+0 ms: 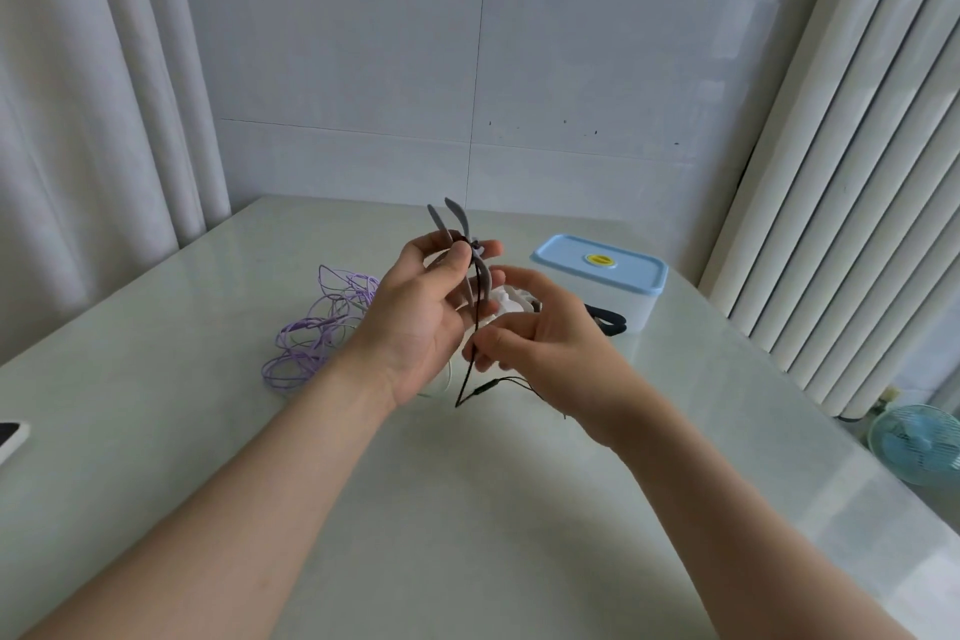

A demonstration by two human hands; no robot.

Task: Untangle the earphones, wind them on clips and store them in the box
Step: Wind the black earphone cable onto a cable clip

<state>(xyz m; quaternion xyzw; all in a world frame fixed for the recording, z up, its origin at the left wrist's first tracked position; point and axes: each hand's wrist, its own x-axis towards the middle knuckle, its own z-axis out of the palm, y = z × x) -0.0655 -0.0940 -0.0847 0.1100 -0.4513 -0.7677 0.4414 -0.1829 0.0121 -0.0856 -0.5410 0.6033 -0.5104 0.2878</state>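
A grey clip [464,244] is pinched upright in the left hand [415,322] above the table [467,483]. The right hand [545,343] grips the black earphone cord [470,369] hanging from it. Purple earphones [317,327] lie tangled left; the lidded box [602,278] stands right, near the table's edge.

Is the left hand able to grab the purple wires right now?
Probably not yet: the left hand is busy holding the grey clip. The purple wires lie uncovered beside it.
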